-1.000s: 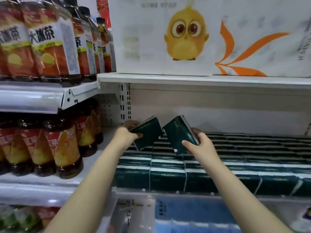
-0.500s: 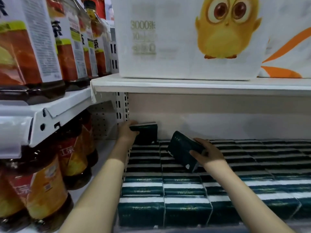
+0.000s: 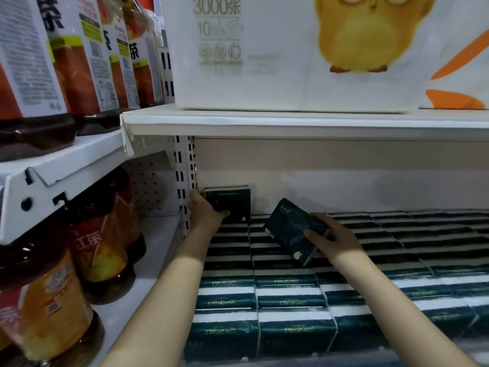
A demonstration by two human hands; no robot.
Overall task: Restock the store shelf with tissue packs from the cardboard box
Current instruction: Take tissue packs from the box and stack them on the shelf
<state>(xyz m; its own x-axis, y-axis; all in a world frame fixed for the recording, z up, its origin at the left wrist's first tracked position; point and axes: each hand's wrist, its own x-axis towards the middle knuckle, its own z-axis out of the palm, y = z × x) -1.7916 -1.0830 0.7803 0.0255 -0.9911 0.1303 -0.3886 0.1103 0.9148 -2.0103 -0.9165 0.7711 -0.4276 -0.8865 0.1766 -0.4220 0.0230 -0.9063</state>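
Left hand (image 3: 205, 211) grips a tissue pack (image 3: 229, 203) upright against the back wall, starting a second layer, while right hand (image 3: 332, 238) holds another pack (image 3: 289, 229) tilted just right of it, ready to set alongside.

One wide-angle camera, worn on the head, looks forward and slightly down, close to the store shelf (image 3: 291, 125), whose lower tier fills 4 to 6 o'clock.

Tissue packs (image 3: 288, 337): glossy dark-green plastic wrap. Shelf (image 3: 291, 125): smooth white painted metal. Tea bottles (image 3: 45, 308): clear shiny plastic, paper-look labels.
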